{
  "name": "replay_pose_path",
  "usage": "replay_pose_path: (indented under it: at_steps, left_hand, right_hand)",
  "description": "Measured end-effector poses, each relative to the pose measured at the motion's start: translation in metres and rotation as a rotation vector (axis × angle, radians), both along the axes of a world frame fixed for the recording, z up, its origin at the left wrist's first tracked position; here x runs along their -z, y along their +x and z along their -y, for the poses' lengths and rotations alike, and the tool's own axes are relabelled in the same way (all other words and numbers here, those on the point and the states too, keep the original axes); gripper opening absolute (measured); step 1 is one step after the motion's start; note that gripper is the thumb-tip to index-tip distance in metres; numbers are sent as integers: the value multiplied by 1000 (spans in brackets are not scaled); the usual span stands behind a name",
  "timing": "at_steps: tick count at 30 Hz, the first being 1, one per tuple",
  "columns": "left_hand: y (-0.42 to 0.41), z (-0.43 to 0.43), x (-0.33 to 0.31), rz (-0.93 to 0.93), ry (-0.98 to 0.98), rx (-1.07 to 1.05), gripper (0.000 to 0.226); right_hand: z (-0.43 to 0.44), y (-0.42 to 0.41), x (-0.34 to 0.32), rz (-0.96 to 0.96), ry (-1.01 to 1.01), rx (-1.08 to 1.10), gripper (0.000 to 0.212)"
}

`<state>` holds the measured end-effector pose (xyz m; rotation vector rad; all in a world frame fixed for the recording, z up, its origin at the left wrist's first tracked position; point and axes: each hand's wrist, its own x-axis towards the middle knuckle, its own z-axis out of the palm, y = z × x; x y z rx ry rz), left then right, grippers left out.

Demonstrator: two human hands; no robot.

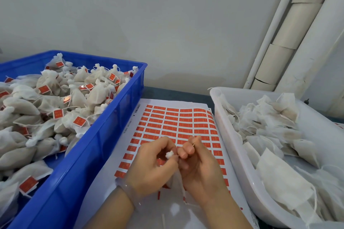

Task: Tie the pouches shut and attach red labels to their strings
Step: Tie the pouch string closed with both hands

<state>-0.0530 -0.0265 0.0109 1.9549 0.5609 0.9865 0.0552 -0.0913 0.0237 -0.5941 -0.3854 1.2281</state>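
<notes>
Left hand (152, 165): fingertips curled, pinching the bunched neck (169, 154) of a small white gauze pouch (176, 180). The pouch body hangs between the two palms, just over the sheet. Right hand (202, 167): thumb and forefinger pinch the thin pale string (193, 144), whose end pokes up above the knuckles.

Looks mid-knot to me. No label on this string yet.

Risks:
- The string is fine, so it could slip from the right pinch on the pull. That would leave a slack knot, an open neck and spilled filling.
- Too hard a tug could tear the gauze or snap the string.
- The white backing sheet of red rectangular stickers (167, 126) lies under the hands. A peeled sticker could fold on itself or cling to a finger.
- The blue plastic crate (104, 135) on the left holds tied, labelled pouches, and the white plastic tub (232, 145) on the right holds flat untied ones. A pouch could be dropped in the wrong one.
</notes>
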Motion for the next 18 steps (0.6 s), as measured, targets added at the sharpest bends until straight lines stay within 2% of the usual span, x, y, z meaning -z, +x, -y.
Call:
replay_pose_path:
  at_steps: [3, 8, 13, 15, 18]
  left_hand:
    - [2, -1, -1, -8, -37, -24, 17]
    - [3, -2, 0, -55, -40, -83, 18]
    - [4, -3, -1, -22, -46, -82, 25]
    - [4, -1, -1, -14, -33, -57, 22]
    - [2, 1, -1, 3, -14, -11, 8]
  right_hand:
    - [-1, 2, 3, 36, -15, 27, 39]
    - [-3, -2, 7, 57, -44, 37, 29]
    - [-4, -6, 4, -62, -70, 35, 26]
    - [-3, -4, 1, -123, -68, 13, 21]
    - [-1, 0, -2, -115, -35, -12, 19]
